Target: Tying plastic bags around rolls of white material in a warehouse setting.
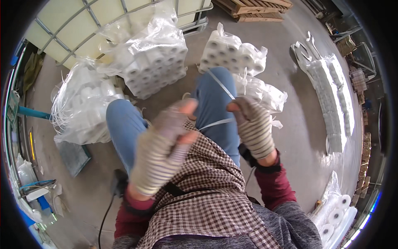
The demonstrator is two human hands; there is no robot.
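Observation:
My right hand, in a striped half-finger glove, is closed on a thin white strap above my right knee. One length of the strap runs up across the jeans; another lower piece stretches left from near the hand. My left hand, gloved alike and blurred by motion, hovers over my lap with its thumb and a finger apart and nothing visible between them. Beyond my knees stand bagged bundles of white rolls: a large bundle, a smaller bundle, and another bundle beside my right knee.
At left, a bagged pile of rolls has many loose white strands hanging over it. A caged pale tank rises behind. Wooden pallets lie far off. Long wrapped stacks and more rolls rest at right.

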